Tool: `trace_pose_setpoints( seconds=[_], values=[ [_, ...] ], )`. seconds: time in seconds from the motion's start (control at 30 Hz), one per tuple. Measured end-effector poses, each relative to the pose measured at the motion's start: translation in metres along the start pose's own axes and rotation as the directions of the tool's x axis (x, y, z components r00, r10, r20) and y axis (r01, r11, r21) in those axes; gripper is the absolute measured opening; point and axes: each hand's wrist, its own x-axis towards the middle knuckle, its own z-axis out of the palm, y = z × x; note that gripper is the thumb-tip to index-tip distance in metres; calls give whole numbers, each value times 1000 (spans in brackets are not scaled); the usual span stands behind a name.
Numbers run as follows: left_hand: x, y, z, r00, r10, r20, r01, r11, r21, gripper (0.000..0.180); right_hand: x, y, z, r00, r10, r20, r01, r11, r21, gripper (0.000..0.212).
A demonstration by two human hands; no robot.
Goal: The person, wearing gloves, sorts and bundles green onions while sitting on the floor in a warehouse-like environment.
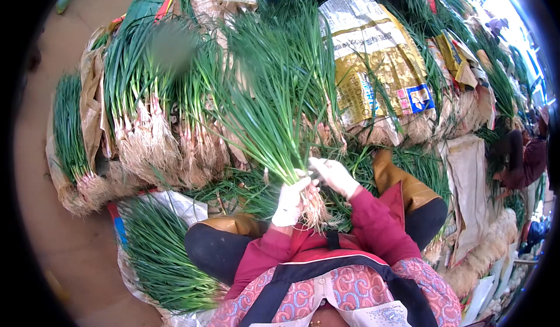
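Observation:
A bunch of green onions is gripped low on its stems by my left hand, which wears a white glove. The long green leaves fan up and away to the left. Below the fist hang pale, stringy roots. My right hand, gloved in white too, is at the right side of the stems just above the left hand. Its thumb and fingers are drawn together in a pinch; whatever is between them is too small to make out. Loose green leaves lie on the ground around my boots.
Root-on bundles of green onions stand in a row ahead. A gold and white printed sack covers some. More green onions lie on a sheet at my left. A folded beige sack is at right, near another person.

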Motion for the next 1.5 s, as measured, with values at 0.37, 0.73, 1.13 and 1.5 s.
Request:
trace_pose_setpoints(
  seconds=[0.37,0.73,1.13,1.5],
  values=[
    [3,-6,-23,993,108,-57,-95,975,202,14,24,30,46,858,-441,-262,211,768,-605,25],
    [-18,14,-9,995,89,52,-95,988,123,25,41,133,-50,977,198,-85,-160,398,-903,34],
    [2,7,-6,967,-93,238,115,990,-78,47,107,95,-72,914,-53,-403,-237,735,-635,29],
    [5,1,-12,989,-31,143,24,998,51,29,-34,11,-1,996,11,84,-30,973,228,23]
  ],
)
